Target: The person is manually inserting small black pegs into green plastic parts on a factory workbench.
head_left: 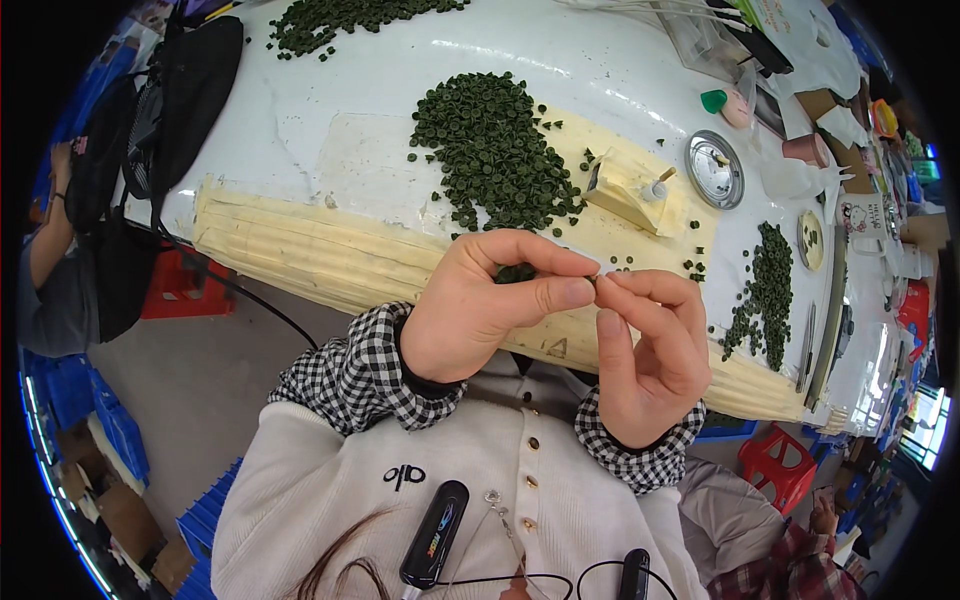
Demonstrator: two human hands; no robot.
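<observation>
My left hand (pixel 490 300) and my right hand (pixel 655 345) meet over the table's near edge. Thumb and forefinger of the left pinch together, and the right fingertips close in against them. What sits between the tips is too small and covered to make out. Several small dark green pieces (pixel 515 272) show in the gap between my left thumb and forefinger; whether they lie in the palm or on the table I cannot tell. Just beyond the hands spreads a large heap of round dark green pieces (pixel 490 150). A yellow-taped block (pixel 635 195) with a short upright peg stands beyond my right hand.
Further green heaps lie at the far edge (pixel 345 22) and at the right (pixel 765 295). A round metal dish (pixel 714 168) sits beyond the block. Tweezers (pixel 808 345) lie at the right. A black bag (pixel 185 110) hangs at the left, beside another person's arm (pixel 50 225).
</observation>
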